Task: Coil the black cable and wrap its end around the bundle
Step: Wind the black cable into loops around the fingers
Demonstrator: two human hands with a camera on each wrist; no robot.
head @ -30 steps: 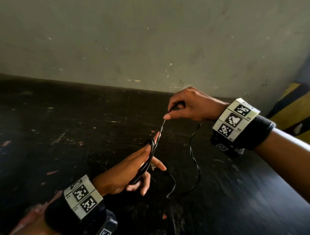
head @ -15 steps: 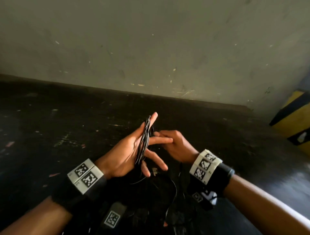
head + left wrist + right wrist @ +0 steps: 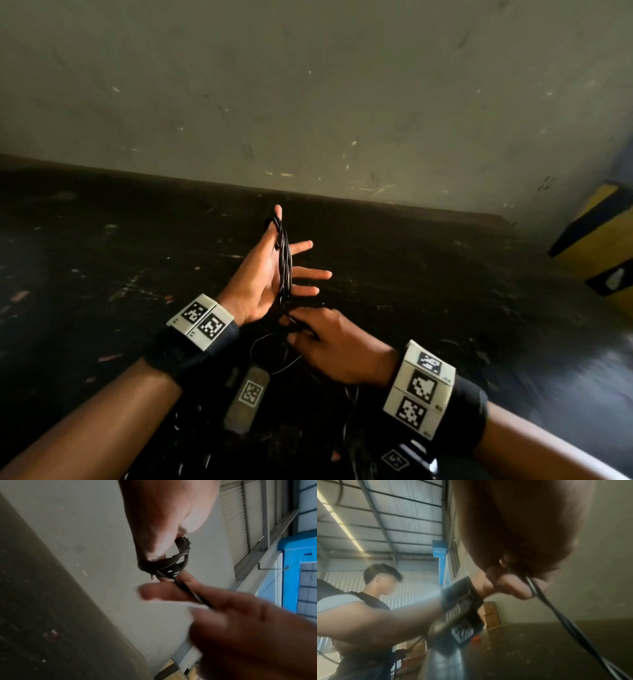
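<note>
The black cable is wound in several long loops over my left hand, from an upper fingertip down past the palm's heel. That hand is raised, palm right, fingers straight and spread. In the left wrist view the cable's loops circle one fingertip. My right hand sits just below the left palm and pinches the cable's free run, seen in the right wrist view as a strand leaving the pinched fingertips. Slack cable hangs between the wrists.
A dark, scuffed table runs back to a grey wall. A yellow and black striped object stands at the right edge. More loose cable lies dimly on the table near the front, under my forearms.
My right hand came down from the upper right, passed behind the left hand and now sits under the palm with the cable. The left hand has risen and the bundle looks thicker.
</note>
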